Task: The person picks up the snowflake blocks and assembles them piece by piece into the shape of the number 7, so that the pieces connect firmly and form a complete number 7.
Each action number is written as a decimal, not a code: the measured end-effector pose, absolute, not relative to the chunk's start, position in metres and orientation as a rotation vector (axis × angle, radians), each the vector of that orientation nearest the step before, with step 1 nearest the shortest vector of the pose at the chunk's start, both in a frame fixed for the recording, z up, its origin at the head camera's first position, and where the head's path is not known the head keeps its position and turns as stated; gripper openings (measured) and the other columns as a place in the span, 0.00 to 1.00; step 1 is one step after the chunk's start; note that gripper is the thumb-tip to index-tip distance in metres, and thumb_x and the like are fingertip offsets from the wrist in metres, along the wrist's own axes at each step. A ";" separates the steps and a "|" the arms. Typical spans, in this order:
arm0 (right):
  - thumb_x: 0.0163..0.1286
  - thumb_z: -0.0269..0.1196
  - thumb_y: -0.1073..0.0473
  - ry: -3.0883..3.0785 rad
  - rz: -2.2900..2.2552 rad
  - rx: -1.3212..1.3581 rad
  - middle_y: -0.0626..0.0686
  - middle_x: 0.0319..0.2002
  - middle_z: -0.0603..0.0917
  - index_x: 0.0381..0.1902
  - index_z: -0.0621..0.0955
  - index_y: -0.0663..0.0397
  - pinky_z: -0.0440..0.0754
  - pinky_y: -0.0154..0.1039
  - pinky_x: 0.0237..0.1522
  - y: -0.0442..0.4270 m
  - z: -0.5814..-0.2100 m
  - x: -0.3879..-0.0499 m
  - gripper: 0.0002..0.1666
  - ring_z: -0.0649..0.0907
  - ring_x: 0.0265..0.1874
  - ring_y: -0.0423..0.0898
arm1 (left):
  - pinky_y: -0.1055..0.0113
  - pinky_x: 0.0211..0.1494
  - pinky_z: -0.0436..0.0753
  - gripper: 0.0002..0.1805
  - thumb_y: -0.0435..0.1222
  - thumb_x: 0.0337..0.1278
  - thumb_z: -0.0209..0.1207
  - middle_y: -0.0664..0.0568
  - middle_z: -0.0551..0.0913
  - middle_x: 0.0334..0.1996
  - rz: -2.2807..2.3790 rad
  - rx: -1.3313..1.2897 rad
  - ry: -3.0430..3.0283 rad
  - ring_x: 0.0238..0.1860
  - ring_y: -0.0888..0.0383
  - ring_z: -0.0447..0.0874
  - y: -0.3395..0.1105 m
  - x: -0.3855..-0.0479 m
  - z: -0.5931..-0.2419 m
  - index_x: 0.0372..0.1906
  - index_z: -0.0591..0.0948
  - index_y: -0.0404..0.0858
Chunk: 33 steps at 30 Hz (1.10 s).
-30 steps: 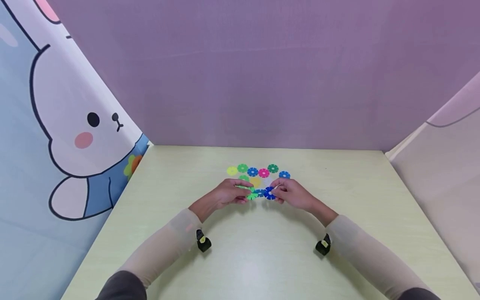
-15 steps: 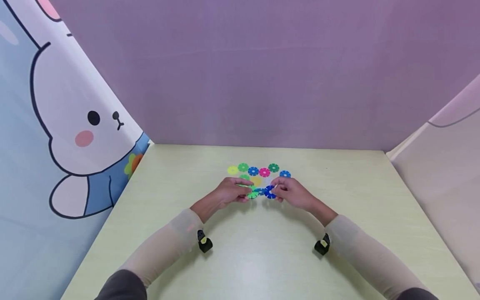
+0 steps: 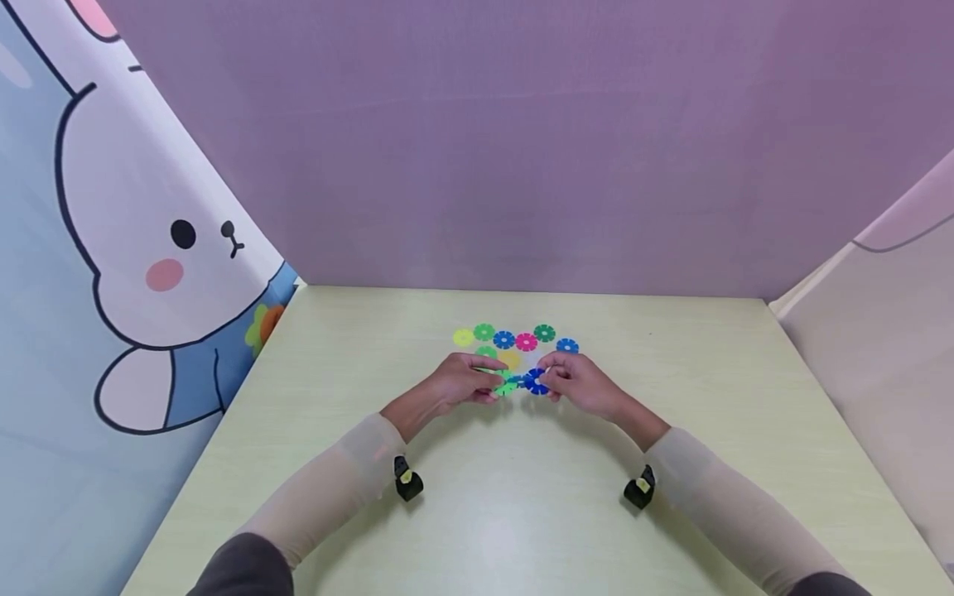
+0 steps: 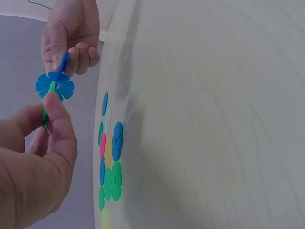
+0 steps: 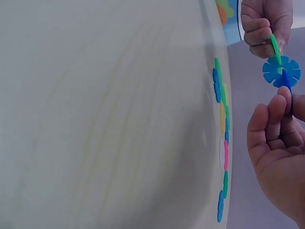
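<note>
My left hand (image 3: pixel 458 381) pinches a green notched plastic disc (image 5: pixel 275 46) between thumb and fingers. With thumb and fingertips, my right hand (image 3: pixel 585 385) pinches a dark blue notched disc (image 3: pixel 534 382). Between them sits a lighter blue disc (image 4: pixel 43 86), set crosswise to both; the green and dark blue discs meet it at its slots on opposite sides. In both wrist views this joined group is held above the table. How deep the slots are engaged is too small to tell.
Several loose discs lie flat on the table (image 3: pixel 507 513) just beyond my hands, among them a yellow disc (image 3: pixel 463 337), a pink disc (image 3: pixel 526 342) and a blue disc (image 3: pixel 567 346). A purple partition (image 3: pixel 522 165) rises behind the table's far edge.
My left hand has shifted slightly to the right with the green disc, which is now closer to the dark blue one. My right hand is nearly still.
</note>
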State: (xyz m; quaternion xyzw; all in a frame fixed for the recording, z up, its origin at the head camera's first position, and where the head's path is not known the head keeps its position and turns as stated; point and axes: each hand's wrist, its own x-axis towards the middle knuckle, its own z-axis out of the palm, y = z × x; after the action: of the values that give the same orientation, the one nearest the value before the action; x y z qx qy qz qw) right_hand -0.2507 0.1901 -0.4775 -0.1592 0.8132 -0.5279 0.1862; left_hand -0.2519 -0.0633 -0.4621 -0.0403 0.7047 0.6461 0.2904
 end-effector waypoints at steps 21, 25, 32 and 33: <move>0.79 0.58 0.60 2.304 -1.403 -0.545 0.59 0.32 0.85 0.52 0.79 0.61 0.85 0.40 0.39 0.205 -0.478 -0.263 0.11 0.84 0.32 0.48 | 0.60 0.45 0.90 0.17 0.32 0.65 0.66 0.50 0.86 0.28 1.662 -0.113 1.924 0.25 0.61 0.86 -0.056 -0.262 -0.462 0.57 0.85 0.39; 0.79 0.57 0.59 2.312 -1.424 -0.536 0.63 0.35 0.85 0.53 0.80 0.64 0.86 0.43 0.42 0.211 -0.476 -0.269 0.14 0.83 0.33 0.49 | 0.62 0.44 0.90 0.17 0.32 0.64 0.66 0.50 0.85 0.28 1.673 -0.115 1.911 0.25 0.61 0.85 -0.056 -0.263 -0.463 0.57 0.85 0.38; 0.80 0.54 0.62 2.372 -1.422 -0.534 0.66 0.39 0.84 0.55 0.78 0.70 0.87 0.41 0.41 0.222 -0.475 -0.285 0.16 0.83 0.34 0.51 | 0.63 0.42 0.90 0.17 0.32 0.65 0.66 0.50 0.86 0.28 1.667 -0.101 1.913 0.25 0.62 0.85 -0.058 -0.261 -0.463 0.57 0.85 0.38; 0.80 0.55 0.62 2.385 -1.414 -0.531 0.66 0.39 0.84 0.55 0.78 0.70 0.87 0.41 0.41 0.223 -0.474 -0.287 0.16 0.83 0.34 0.51 | 0.64 0.42 0.90 0.17 0.32 0.65 0.66 0.50 0.86 0.28 1.664 -0.099 1.913 0.25 0.62 0.85 -0.058 -0.261 -0.463 0.58 0.85 0.38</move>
State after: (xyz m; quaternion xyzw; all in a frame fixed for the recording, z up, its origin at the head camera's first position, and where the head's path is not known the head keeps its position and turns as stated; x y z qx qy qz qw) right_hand -0.2868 0.2233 -0.4745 -0.1859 0.8341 -0.4945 0.1588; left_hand -0.2607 -0.0582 -0.4634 -0.0371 0.7198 0.6261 0.2973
